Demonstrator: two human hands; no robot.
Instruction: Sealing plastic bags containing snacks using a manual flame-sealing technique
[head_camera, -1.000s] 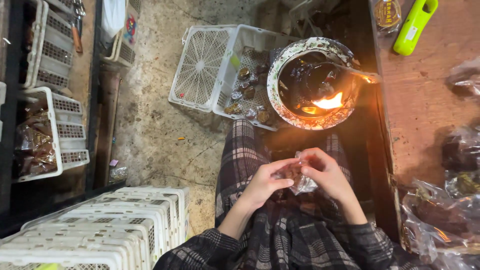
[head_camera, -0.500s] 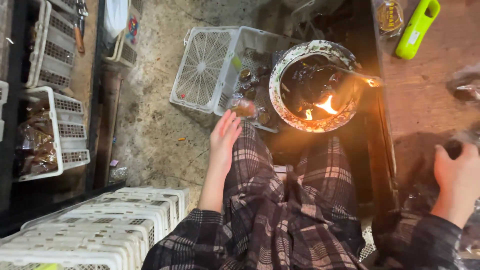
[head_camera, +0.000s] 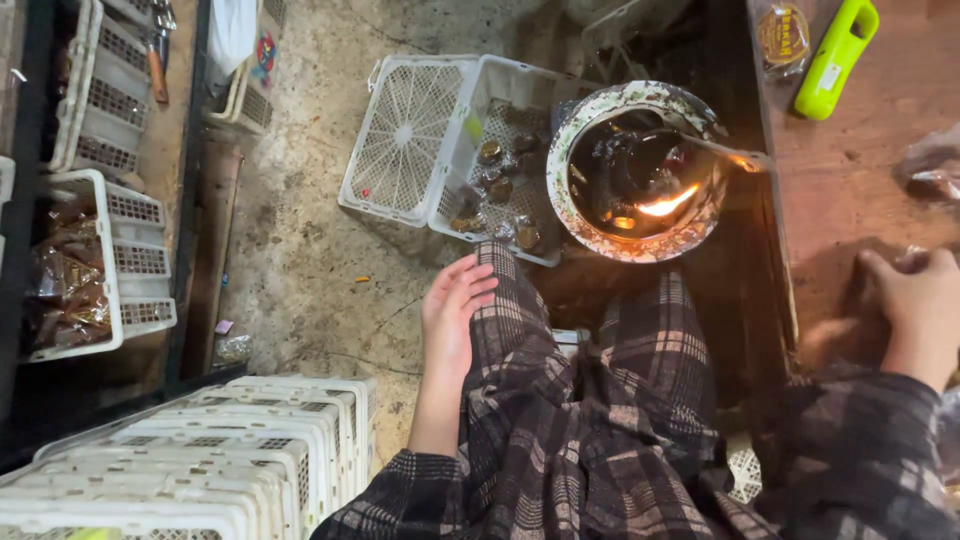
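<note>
Resting palm-down on the plaid-trousered left knee (head_camera: 520, 350), the left hand (head_camera: 452, 312) lies open with its fingers loosely spread, gripping nothing; its fingertips point toward the near corner of the white lidded crate (head_camera: 500, 150) on the concrete floor (head_camera: 300, 250). Half a second ago that hand was stretched further forward, right at the crate's edge; it has since drawn back along the thigh. One second ago both hands were together over the lap, working a small clear wrapper; now they are well apart.

The right hand (head_camera: 915, 295) lies on the near part of the wooden desk (head_camera: 850, 170), fingers curled down over something crinkly and clear at its tips; whether it actually grips it I cannot tell. It has slid a little further onto the desk since the earlier frame.

Between the knees and the crate sits a round, paint-spattered pot (head_camera: 640, 170) holding dark contents and a small flame; it touches the crate's right side. Small wrapped brown pieces (head_camera: 495, 180) fill the crate, whose lid lies flung open to the left. At the desk's far edge lie a lime-green handled tool (head_camera: 838, 58) and a packet. Stacked white baskets (head_camera: 200, 460) stand by the left leg, and another basket (head_camera: 90, 265) with brown packets sits at the left.
</note>
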